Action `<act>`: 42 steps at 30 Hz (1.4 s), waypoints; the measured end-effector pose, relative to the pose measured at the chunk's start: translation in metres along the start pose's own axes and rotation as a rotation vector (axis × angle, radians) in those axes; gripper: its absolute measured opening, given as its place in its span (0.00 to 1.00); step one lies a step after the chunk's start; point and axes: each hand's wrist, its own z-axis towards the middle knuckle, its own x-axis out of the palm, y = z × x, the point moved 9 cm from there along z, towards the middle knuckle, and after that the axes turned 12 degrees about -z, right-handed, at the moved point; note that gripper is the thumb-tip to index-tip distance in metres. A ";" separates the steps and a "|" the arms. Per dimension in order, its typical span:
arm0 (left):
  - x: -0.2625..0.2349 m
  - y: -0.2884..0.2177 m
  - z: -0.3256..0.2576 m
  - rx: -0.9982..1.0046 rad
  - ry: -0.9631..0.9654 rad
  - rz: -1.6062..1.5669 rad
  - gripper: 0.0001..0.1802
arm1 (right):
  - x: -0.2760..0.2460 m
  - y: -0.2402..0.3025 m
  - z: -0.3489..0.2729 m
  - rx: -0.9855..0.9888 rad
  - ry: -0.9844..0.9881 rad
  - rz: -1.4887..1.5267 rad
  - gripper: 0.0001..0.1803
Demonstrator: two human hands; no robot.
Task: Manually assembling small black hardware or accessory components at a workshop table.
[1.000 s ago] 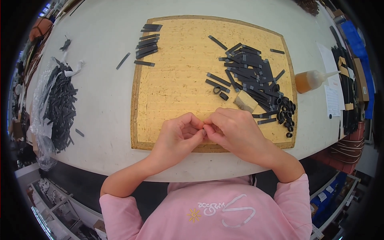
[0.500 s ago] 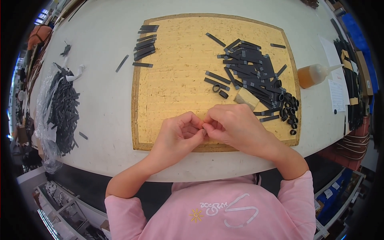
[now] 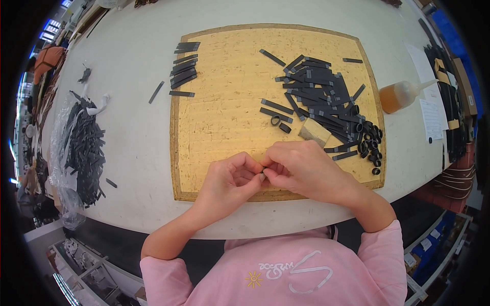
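Small black piece [image 3: 262, 175] pinched between both hands, left hand [image 3: 229, 181] and right hand [image 3: 301, 168] pressed together over cork board's [image 3: 224, 112] near edge. Clear bag [image 3: 61, 153] on desk [image 3: 127, 66] holds black strips [image 3: 84, 148].

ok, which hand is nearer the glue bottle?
Right. The right hand lies below-left of the glue bottle, well apart from it, over the cork board. The left hand sits further left, fingertips meeting the right's.
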 end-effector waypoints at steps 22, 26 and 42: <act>0.001 -0.001 -0.001 0.015 0.016 0.063 0.05 | 0.002 -0.002 0.004 0.044 0.061 0.016 0.09; -0.003 0.004 0.000 -0.030 0.044 -0.054 0.05 | 0.004 -0.010 0.004 0.050 0.058 0.018 0.09; 0.003 0.000 -0.002 -0.029 0.060 -0.018 0.06 | 0.000 -0.003 0.000 0.050 0.046 -0.031 0.09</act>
